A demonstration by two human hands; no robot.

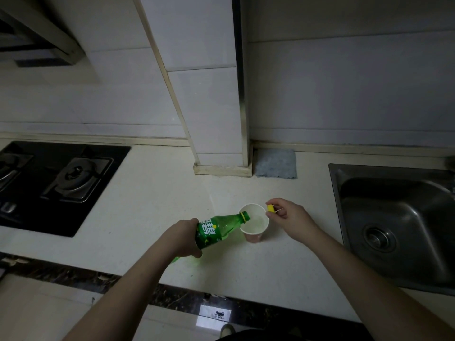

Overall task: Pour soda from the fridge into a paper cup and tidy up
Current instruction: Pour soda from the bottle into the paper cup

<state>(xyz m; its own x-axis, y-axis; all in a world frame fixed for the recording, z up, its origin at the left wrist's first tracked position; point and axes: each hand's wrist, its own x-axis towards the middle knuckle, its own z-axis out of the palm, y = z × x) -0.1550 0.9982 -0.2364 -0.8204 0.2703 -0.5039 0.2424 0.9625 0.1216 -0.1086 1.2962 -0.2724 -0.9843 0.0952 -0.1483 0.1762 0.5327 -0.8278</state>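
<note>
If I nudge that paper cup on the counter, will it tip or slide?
The white paper cup probably slides or tips easily: it looks thin, narrows toward its base, and seems only partly filled. Squeezing would likely buckle its wall. The right hand, pinching the yellow cap at the rim, may be steadying it while the green plastic bottle pours.

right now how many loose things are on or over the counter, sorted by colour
green: 1, the bottle, tilted over the cup in the left hand
yellow: 1, the cap, pinched in the right hand
white: 1, the cup, standing on the counter
blue-grey: 1, the cloth, lying by the wall
total: 4
</note>
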